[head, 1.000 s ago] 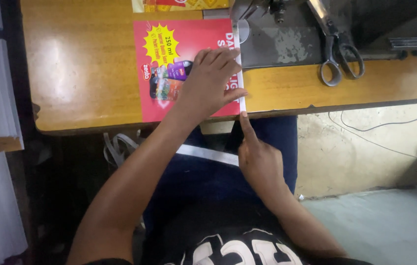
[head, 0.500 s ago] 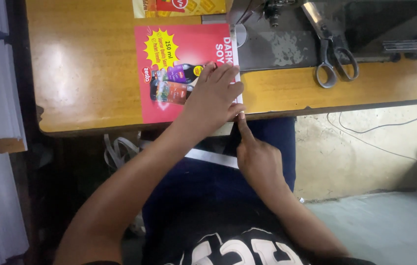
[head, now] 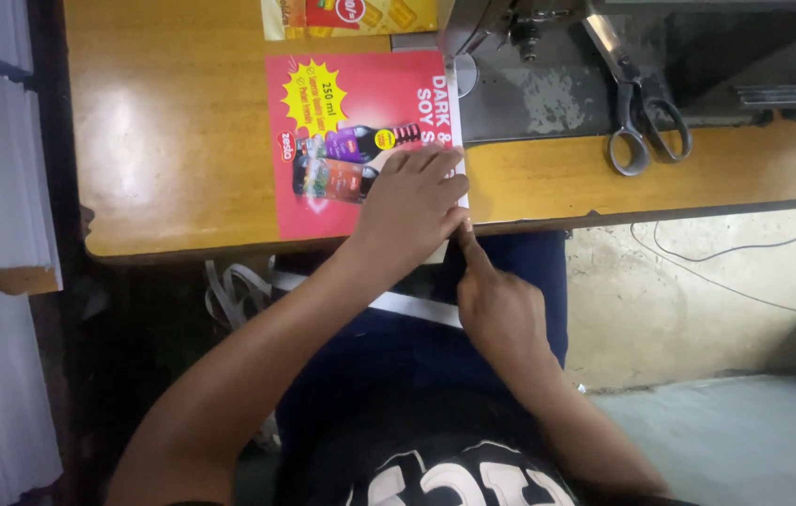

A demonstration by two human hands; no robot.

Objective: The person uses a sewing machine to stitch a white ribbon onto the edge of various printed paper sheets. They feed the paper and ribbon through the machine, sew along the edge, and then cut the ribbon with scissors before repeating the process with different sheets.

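Red printed sheet [head: 360,141] lies under flat, spread left hand [head: 412,201].

The lower right part of the red printed sheet [head: 342,141] is covered by the left hand [head: 412,201]. The near corner of the sheet is hidden where the right hand [head: 496,305] points. The yellow package [head: 351,16] and the sewing machine [head: 548,56] are cut off by the top edge. The stacked sheets [head: 0,169] are cut off at the left edge.
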